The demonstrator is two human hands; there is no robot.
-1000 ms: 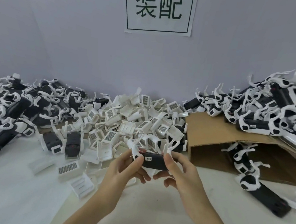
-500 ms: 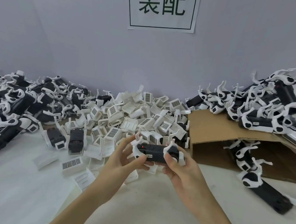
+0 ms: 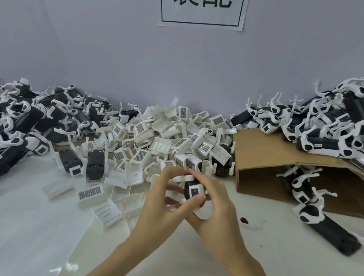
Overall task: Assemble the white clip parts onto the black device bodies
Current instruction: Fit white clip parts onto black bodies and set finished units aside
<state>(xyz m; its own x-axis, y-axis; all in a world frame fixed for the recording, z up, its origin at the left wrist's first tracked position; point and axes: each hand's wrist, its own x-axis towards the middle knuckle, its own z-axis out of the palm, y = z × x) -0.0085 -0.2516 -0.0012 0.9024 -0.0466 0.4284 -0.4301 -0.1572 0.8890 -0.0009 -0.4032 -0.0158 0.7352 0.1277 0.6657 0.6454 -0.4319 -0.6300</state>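
Note:
Both my hands hold one black device body with white clip parts on it, just above the table's middle. The body's end face with a white square points toward me. My left hand grips it from the left, thumb across its lower front. From the right, my right hand wraps around it, fingers over the top. A heap of loose white clip parts lies right behind my hands. Two black bodies stand at the heap's left edge.
Assembled black-and-white devices pile up at the left and on a tipped cardboard box at the right. One long device lies on the table right of my hands. Loose white clips lie left of my hands. A wall sign hangs behind.
The black body was held lengthwise between my hands; now it is turned end-on toward me, and both hands have closed in around it. The view has tilted slightly down.

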